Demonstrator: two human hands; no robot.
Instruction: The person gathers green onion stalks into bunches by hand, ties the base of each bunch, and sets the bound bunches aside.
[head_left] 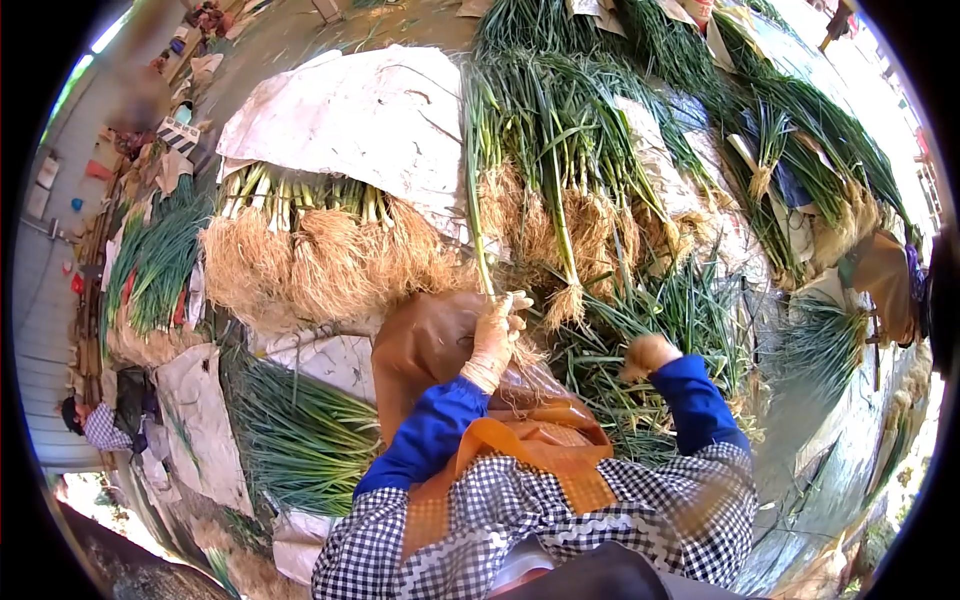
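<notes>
My left hand (494, 345) is closed round the lower stalk of a green onion (476, 225). Its long stem points away from me, and its pale roots hang below my fingers over the brown apron (425, 345). To the right, my right hand (648, 357) is above a heap of loose green leaves (660, 310). That hand is smeared by motion, so its fingers do not show clearly. Beyond both hands lies a pile of green onions (555, 130), root ends toward me. One of them, with bushy roots (567, 305), sticks out between my hands.
A white sheet (345, 110) covers the tops of rooted onion bundles (330, 255) at front left. More green leaves (305, 435) lie left of my lap. Further bunches (820, 170) spread along the right. Another person (105, 425) is at the far left.
</notes>
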